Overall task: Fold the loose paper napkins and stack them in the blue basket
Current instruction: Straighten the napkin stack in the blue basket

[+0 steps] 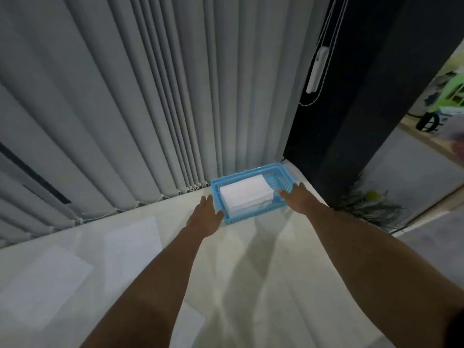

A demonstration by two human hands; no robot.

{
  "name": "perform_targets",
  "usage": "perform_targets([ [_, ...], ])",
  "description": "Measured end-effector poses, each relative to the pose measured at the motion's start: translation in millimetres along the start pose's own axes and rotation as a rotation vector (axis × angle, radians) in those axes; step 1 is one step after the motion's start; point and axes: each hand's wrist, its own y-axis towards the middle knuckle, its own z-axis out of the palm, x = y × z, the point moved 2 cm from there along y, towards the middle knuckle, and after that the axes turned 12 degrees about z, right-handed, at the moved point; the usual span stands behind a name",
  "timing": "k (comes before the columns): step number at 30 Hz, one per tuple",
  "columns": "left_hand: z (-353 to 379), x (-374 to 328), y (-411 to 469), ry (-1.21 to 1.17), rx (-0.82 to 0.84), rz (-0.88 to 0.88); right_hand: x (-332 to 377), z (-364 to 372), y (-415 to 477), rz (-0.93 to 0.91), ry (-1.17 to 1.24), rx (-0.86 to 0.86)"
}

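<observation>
Blue basket at far edge of pale worktop, toward 12 o'clock — stack of folded white napkins inside. Left hand at basket's 8 o'clock corner, fingers spread, thumb touching rim. Right hand at 3 o'clock side, fingers extended over rim — neither hand gripping anything. Grey vertical blinds behind.
</observation>
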Motion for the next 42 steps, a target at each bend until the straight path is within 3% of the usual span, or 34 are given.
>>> perform_targets([
  [5,28,12,10,-0.133,0.010,-0.142,-6,3,16,-0.003,0.061,0.021],
  [9,43,11,10,-0.150,-0.034,-0.090,-14,13,27,-0.032,0.120,0.018],
  [13,46,1,16,-0.405,-0.083,-0.116,-18,19,36,-0.044,0.152,-0.020],
  [19,44,-5,24,-0.535,-0.089,-0.124,-20,21,43,-0.062,0.235,-0.149],
  [32,9,-7,-49,-0.513,-0.164,-0.089,-30,48,-31,-0.059,0.369,-0.172],
  [42,7,34,-118,-0.459,-0.087,-0.105,-50,98,-129,0.055,0.410,-0.184],
])
